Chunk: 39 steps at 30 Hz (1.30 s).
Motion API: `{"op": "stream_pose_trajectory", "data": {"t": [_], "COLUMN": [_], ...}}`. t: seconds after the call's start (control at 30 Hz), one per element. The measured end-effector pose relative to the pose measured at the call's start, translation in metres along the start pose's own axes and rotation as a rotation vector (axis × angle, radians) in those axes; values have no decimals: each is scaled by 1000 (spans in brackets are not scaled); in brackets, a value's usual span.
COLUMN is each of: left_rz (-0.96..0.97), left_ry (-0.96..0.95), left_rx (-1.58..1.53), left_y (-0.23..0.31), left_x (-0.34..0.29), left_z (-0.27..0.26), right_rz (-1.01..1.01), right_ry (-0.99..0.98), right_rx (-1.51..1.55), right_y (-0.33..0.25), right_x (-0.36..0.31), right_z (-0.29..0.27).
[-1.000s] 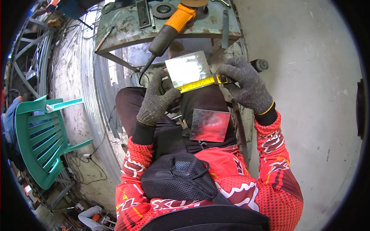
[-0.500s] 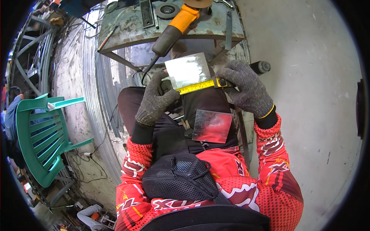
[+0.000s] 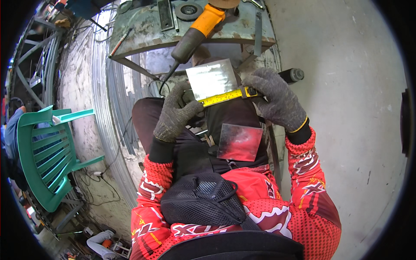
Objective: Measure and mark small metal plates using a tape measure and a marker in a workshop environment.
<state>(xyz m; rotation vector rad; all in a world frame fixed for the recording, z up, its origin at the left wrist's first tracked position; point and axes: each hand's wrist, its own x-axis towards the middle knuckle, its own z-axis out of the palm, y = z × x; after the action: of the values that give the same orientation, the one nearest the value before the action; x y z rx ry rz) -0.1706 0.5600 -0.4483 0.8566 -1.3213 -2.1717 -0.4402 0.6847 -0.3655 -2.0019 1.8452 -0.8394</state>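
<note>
A square of shiny sheet metal (image 3: 211, 79) lies over my knees. Along its near edge runs the yellow blade of a tape measure (image 3: 222, 98). My left hand (image 3: 177, 113), in a grey knitted glove, pinches the blade's free end at the sheet's near left corner; its fingertips are partly hidden. At the other end, my gloved right hand (image 3: 277, 99) grips the tape measure's case, which shows only in part beside the fingers. A second metal square (image 3: 239, 143) rests on my lap, reflecting red from my shirt.
Ahead stands a metal worktable (image 3: 143, 37) bearing an orange angle grinder (image 3: 203, 28), a grinding disc (image 3: 188, 11) and flat metal bars. The grinder's cord hangs off the near edge. At left are a green plastic chair (image 3: 47, 156) and long metal strips (image 3: 108, 99) on the floor.
Both hands, the tape measure and the sheet have shifted only very slightly in the picture. Both grips look the same.
</note>
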Motion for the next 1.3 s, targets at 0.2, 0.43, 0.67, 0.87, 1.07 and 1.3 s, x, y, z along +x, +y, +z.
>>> {"op": "stream_pose_trajectory", "data": {"t": [0.2,0.43,0.67,0.87,1.07,1.3], "left_rz": [39,27,-5,46,-55,-27], "left_ry": [30,-4,10,45,33,94], "left_rx": [3,-18,-77,149,63,108], "left_y": [5,9,10,14,18,15], "left_x": [3,4,4,2,1,2], "left_z": [5,4,12,8,9,8], "right_rz": [1,-19,-2,23,-27,2], "right_ry": [-14,-21,-55,-56,-13,-37], "right_rx": [-34,13,-11,-58,-117,-114], "right_y": [2,6,6,4,4,1], "right_x": [3,1,3,1,2,4], "right_z": [-1,1,0,-3,-2,-4]}}
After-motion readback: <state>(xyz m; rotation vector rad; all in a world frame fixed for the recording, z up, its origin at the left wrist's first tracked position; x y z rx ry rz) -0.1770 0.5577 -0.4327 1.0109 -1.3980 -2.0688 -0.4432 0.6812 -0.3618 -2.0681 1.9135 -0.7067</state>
